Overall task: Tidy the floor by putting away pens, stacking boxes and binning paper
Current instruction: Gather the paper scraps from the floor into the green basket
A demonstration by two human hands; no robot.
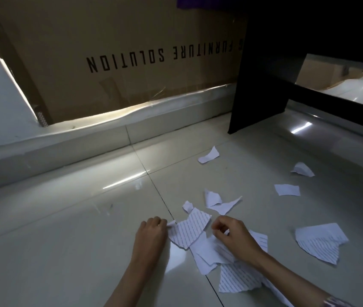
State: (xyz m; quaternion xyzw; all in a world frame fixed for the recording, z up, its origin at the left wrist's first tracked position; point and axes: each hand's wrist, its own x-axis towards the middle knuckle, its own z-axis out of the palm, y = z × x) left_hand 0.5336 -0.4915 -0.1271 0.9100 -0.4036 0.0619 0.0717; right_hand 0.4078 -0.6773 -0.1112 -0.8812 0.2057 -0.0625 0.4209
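Note:
Torn white paper scraps with printed lines lie scattered on the pale tiled floor [65,240]. My left hand [151,231] pinches the edge of a large printed scrap [189,231] at its left side. My right hand [231,233] has curled fingers gripping a bunch of paper pieces [216,251] that spreads under the wrist. More scraps lie apart: a striped one at the right [320,242], a small one [287,189], a curled one [302,169], one farther off [209,155] and two just beyond my hands [220,201].
A big cardboard box [131,63] printed "FURNITURE SOLUTION" leans along the wall behind a low tiled ledge [87,140]. A black desk panel [262,74] stands at the upper right, with a crossbar running right.

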